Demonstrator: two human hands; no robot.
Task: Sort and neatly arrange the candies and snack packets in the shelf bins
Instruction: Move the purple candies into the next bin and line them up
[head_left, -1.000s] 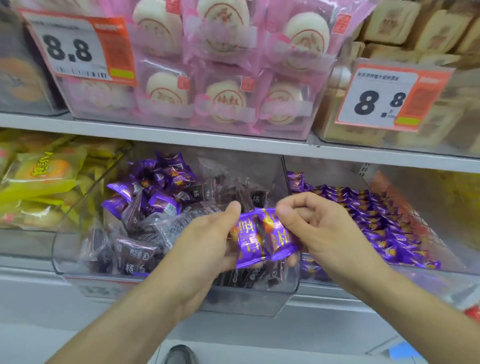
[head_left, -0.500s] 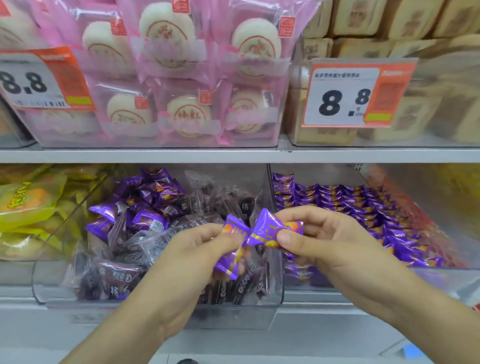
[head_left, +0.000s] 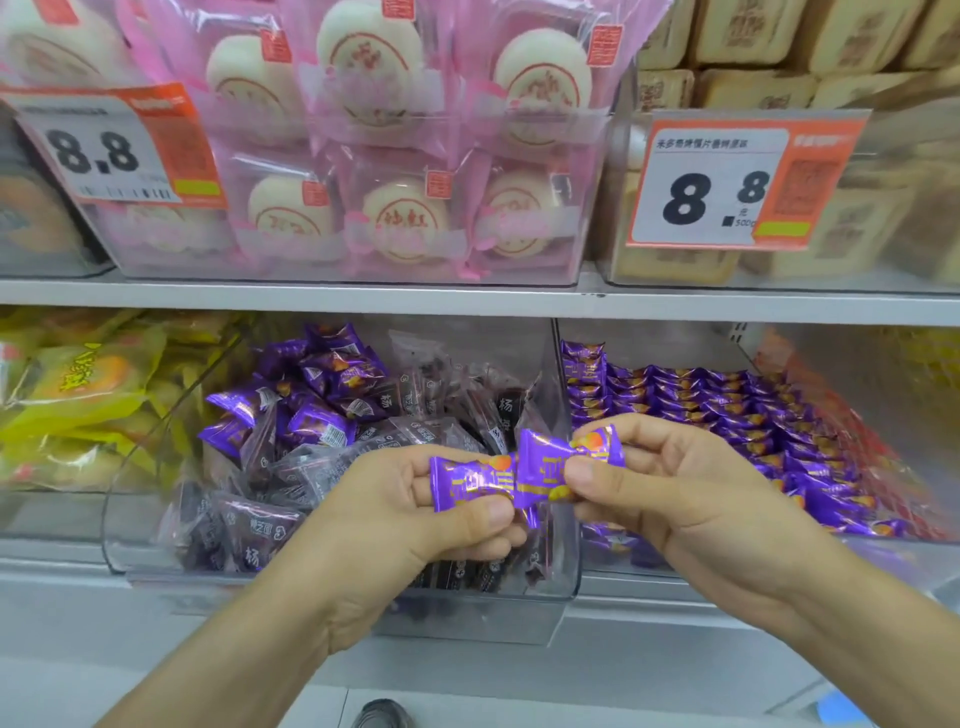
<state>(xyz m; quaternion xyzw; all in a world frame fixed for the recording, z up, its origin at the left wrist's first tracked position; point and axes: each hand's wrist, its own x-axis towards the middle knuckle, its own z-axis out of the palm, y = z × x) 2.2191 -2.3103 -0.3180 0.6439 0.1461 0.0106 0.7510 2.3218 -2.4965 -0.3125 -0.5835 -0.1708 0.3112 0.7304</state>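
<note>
Shop shelving, two tiers, grey metal shelf edge (head_left: 311, 299) running across the middle. Up top: clear bin of pink-wrapped round white cakes (head_left: 395, 218), plus a clear bin of tan square pastries (head_left: 753, 52) on the right, each with an orange-and-white 8.8 price tag (head_left: 727, 179). Down below: yellow snack packets (head_left: 78, 384) on the left, then a clear plastic bin in the middle (head_left: 550, 587) holding a jumble of dark brownish-purple candies (head_left: 260, 525) mixed with shiny purple ones, then a bin to the right with neat rows of purple foil candies (head_left: 701, 400).

Both hands up in front of the middle bin's right end, meeting over two purple foil-wrapped candies (head_left: 524, 475) with orange print. Left hand (head_left: 410, 519) gripping the left candy, thumb on top, fingers curled under. Right hand (head_left: 670, 483) pinching the right candy, thumb on the front, index finger hooked over the far end. Candies touching end to end, not in any bin.

Versus half a second back: candies lying flatter and more side by side, less of that crossed V shape. Hands in roughly the same spot. Compared to a full second ago, raised higher off the bin.
</note>
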